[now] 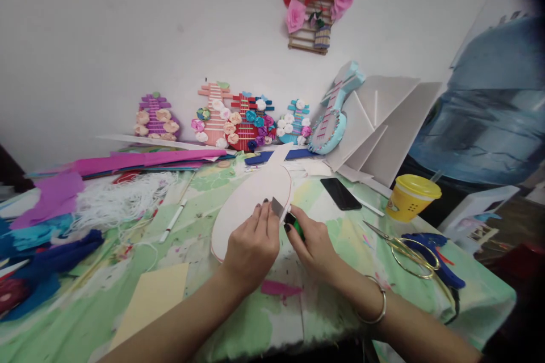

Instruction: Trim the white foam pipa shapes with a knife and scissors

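Note:
In my right hand (313,241) is a box cutter (299,229) with a green and black handle, gripped between thumb and fingers. Its wide grey blade (279,207) points up and left at the edge of a white foam-board cutout (242,204). The cutout is rounded like an instrument body, narrows to a neck at the far end and has a reddish outline along its edge. My left hand (253,244) holds the cutout's right side with fingers pressed together beside the blade; its thumb is hidden. A small white sliver shows by the blade.
Scissors (411,252) and a blue glue gun (438,261) lie right, near a yellow lidded cup (412,198) and a phone (340,193). White yarn (123,201), a marker (174,220) and yellow card (153,295) are left. Decorated small guitars (246,122) line the wall.

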Motion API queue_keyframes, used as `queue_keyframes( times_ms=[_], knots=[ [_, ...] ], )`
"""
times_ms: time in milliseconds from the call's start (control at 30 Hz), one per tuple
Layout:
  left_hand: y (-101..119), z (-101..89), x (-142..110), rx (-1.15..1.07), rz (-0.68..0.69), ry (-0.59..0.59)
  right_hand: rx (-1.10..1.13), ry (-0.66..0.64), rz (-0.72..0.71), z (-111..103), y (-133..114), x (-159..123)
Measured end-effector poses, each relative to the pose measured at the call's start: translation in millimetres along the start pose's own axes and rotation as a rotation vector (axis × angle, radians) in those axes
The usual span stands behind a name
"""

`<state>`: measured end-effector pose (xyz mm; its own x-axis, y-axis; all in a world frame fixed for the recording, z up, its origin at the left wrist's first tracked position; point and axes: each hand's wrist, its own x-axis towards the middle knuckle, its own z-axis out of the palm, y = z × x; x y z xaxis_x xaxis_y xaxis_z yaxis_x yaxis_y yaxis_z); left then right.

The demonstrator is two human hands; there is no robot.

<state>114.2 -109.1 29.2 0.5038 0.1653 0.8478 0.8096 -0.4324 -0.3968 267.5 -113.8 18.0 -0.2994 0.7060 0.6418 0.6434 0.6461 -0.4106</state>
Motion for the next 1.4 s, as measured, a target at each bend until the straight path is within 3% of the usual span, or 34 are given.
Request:
queue_keyframes(
  times_ms=[867,1233,1400],
  knots=[
    [1.2,1.5,-1.4,-0.048,0.041,0.024,0.009,0.002,0.014,-2.4,5.0,2.3],
    [-0.7,4.5,-1.1,-0.023,0.033,0.030,0.028,0.071,-0.026,-0.1,8.2,1.9],
    [-6.4,5.2,0.5,0.003,0.004,0.014,0.050,0.045,0.023,-0.5,9.5,2.2]
  ],
)
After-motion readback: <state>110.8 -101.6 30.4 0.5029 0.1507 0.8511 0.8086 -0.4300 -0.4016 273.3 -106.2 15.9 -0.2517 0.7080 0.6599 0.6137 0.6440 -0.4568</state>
